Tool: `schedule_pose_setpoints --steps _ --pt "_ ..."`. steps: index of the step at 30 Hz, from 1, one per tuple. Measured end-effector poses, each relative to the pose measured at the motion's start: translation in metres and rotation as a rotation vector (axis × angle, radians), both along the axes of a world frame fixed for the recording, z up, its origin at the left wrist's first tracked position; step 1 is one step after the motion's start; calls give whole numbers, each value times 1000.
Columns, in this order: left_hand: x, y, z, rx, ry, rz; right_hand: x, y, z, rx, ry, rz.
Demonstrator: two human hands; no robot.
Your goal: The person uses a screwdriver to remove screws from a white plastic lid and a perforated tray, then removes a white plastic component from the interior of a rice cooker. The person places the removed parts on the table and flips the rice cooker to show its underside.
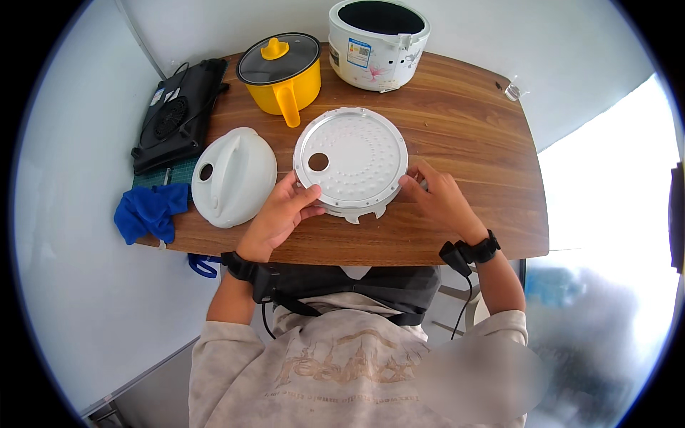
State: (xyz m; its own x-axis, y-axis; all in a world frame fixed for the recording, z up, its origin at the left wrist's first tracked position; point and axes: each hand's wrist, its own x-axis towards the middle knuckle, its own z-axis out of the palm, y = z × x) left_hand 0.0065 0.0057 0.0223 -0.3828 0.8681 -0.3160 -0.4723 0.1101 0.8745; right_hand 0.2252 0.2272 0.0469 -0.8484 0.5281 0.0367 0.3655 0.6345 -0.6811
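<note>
A round, silver-white rice cooker inner lid is between my hands over the near middle of the table. Raised dots cover its face, a round hole opens at its left, and small notched tabs stick out at the near edge. My left hand is closed on the near-left rim, thumb on top and fingers underneath. At the right rim, my right hand pinches the edge, its fingertips partly hidden. Just left of my left hand lies a white domed outer lid with a ridge handle and an oval hole.
A white rice cooker body stands at the back, beside a yellow pot with a glass lid. On the left, a black appliance rests on a green mat near a blue cloth. A small clear object sits at the far right edge.
</note>
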Motion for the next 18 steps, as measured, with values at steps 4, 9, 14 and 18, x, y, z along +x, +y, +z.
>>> schedule_pose_setpoints --steps 4,9,14,18 --pt "2 -1 -13 18 -58 -28 0 6 -8 11 -7 13" --pt "7 1 -18 31 -93 -45 5 12 -17 2 1 26" --pt "15 3 -16 30 -97 -64 9 14 -21 -23 -4 34" --pt "19 2 -21 24 -138 -81 8 13 -15 -32 -60 26"
